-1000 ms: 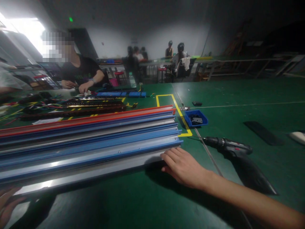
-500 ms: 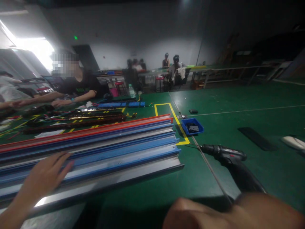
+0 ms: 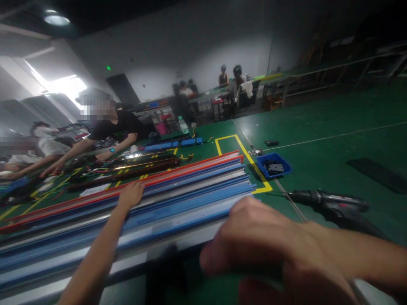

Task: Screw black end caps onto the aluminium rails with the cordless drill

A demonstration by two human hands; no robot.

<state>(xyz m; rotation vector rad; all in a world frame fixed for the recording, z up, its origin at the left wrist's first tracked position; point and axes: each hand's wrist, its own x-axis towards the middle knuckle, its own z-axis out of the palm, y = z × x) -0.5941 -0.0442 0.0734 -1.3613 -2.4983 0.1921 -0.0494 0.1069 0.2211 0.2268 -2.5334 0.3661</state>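
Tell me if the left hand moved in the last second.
Yes: the left hand went from the near grey rail forward to the red rail.

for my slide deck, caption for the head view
Left hand rests on stacked blue rails; right hand, blurred, near a power drill

dim hall | window glare upper left | near hand (image 3: pixel 270 250) blurred (edges bowed)

Before us spreads a broad green counter (image 3: pixel 318 127) marked with yellow tape (image 3: pixel 241 148). Beyond it we see a pale back wall (image 3: pixel 197 63), a dark doorway (image 3: pixel 122 89) and a small green light (image 3: pixel 108 67) above it. Glare pours from a bright opening (image 3: pixel 68 84) at left, and a round ceiling lamp (image 3: pixel 56 20) glows overhead. People (image 3: pixel 237 76) sit at far tables (image 3: pixel 273 77).
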